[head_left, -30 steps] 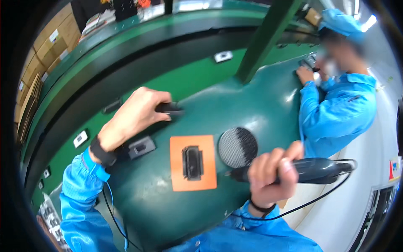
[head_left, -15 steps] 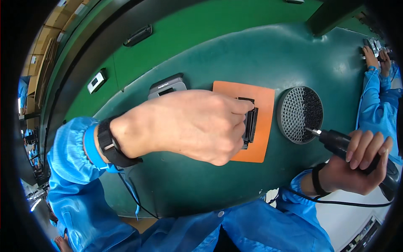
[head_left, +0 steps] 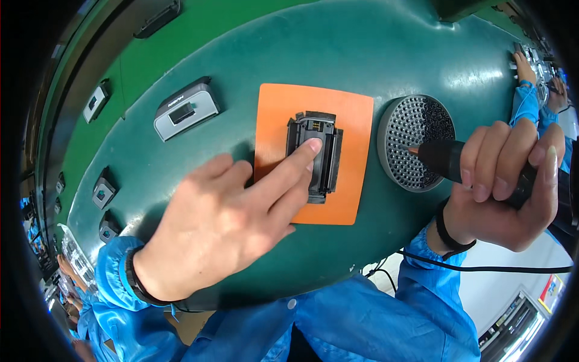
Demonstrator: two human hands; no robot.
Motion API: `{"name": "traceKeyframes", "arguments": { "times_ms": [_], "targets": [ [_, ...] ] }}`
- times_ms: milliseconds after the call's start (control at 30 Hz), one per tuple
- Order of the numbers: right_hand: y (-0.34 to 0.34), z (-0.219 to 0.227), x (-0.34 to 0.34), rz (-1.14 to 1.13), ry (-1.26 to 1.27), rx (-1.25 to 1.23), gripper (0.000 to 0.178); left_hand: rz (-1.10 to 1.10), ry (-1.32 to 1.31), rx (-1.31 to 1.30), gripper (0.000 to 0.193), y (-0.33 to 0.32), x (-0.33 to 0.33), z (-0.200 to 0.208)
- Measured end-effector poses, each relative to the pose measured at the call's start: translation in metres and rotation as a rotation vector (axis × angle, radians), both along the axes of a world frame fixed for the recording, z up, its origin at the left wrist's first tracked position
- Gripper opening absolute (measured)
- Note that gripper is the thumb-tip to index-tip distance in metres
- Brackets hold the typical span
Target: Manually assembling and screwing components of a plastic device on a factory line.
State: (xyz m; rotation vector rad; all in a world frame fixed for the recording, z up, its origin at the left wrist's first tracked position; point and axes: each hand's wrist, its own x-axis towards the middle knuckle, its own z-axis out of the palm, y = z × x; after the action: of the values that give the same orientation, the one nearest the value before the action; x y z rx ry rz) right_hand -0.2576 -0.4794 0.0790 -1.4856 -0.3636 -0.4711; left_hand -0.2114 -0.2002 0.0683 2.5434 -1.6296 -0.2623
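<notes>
- A grey and black case [head_left: 188, 110] lies on the left of the green table [head_left: 235, 66]
- Two small grey parts [head_left: 104, 190] sit below it, near the table's edge
- Past the edge, a bright green strip [head_left: 136, 60] has a little white and black case [head_left: 96, 102] and a long black piece [head_left: 160, 19] on it
- A green post [head_left: 461, 7] stands at the top
- Someone else's blue sleeve [head_left: 526, 102] shows at the far right

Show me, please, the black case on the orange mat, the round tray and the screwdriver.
Black case [head_left: 329, 152]: head view, its right half.
Round tray [head_left: 382, 148]: head view, its left rim.
Screwdriver [head_left: 441, 158]: head view, front body.
</notes>
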Motion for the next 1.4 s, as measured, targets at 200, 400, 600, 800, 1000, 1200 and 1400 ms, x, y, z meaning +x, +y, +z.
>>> {"name": "traceKeyframes", "arguments": {
  "times_ms": [200,400,600,800,1000,1200,1400],
  "targets": [
    [0.002,-0.003,0.003,0.033,0.028,0.021,0.012,0.019,0.039,-0.054,0.062,0.002,-0.004,-0.008],
    [-0.002,-0.007,0.009,0.169,0.040,0.033,0.017,0.034,0.060,-0.067,0.057,-0.003,-0.006,-0.008],
    [0.005,0.001,0.017,0.069,0.004,-0.156,0.015,0.029,-0.040,-0.113,0.046,0.003,-0.011,-0.013],
    [0.010,0.037,0.004,0.028,-0.041,0.022,0.027,0.026,-0.218,-0.238,0.020,0.009,-0.017,-0.034],
    [0.060,0.017,0.011,0.150,-0.008,0.018,0.026,0.004,-0.193,-0.205,0.018,0.032,-0.016,-0.042],
    [0.087,-0.002,0.030,0.149,0.033,-0.028,0.025,-0.014,-0.174,-0.250,0.017,0.041,-0.010,-0.047],
    [0.095,-0.010,0.037,0.142,0.047,-0.055,0.024,-0.006,-0.151,-0.239,0.014,0.044,-0.010,-0.047]
  ]
}}
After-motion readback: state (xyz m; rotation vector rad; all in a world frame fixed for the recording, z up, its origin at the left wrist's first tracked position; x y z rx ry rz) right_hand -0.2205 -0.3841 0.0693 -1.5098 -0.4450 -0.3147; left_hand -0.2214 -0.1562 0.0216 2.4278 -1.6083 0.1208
